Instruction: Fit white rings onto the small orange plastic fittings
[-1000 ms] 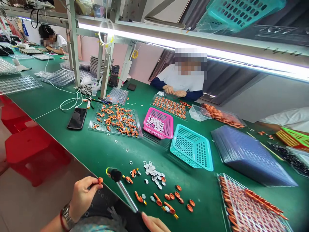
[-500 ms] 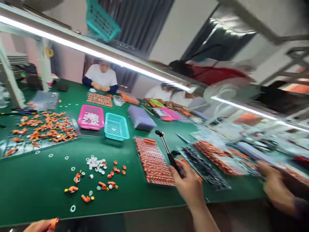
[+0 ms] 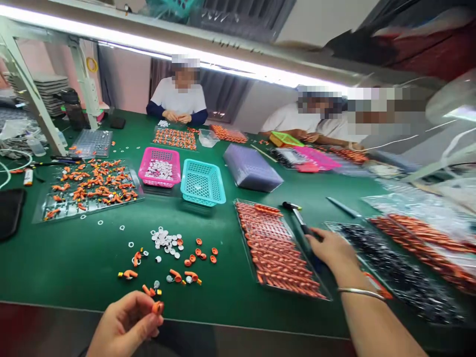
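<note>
In the lower left of the head view, my left hand (image 3: 128,322) pinches a small orange plastic part (image 3: 157,307) between thumb and fingers. My right hand (image 3: 330,250) is closed around the dark handle of a small hammer (image 3: 297,214), low over the green table. The hammer's head is black with a yellowish end, its shaft shiny; part of the handle is hidden under my hand. To its left is a clear tray of orange parts (image 3: 275,253). Loose orange elbow pieces (image 3: 129,274), orange caps (image 3: 203,255) and white discs (image 3: 167,242) lie beyond my left hand.
A pink basket (image 3: 176,171) holds white pieces, beside a turquoise basket (image 3: 219,191) and a purple-tinted stack of trays (image 3: 253,168). Further left is a tray heaped with orange parts (image 3: 92,183). Black parts (image 3: 394,267) fill a tray at right. Co-workers (image 3: 178,99) sit across the table (image 3: 74,267).
My right hand has lowered the hammer from above the tray to the table. My left hand has come further into view with the orange part. The view has shifted; another person's hand at right is gone.
</note>
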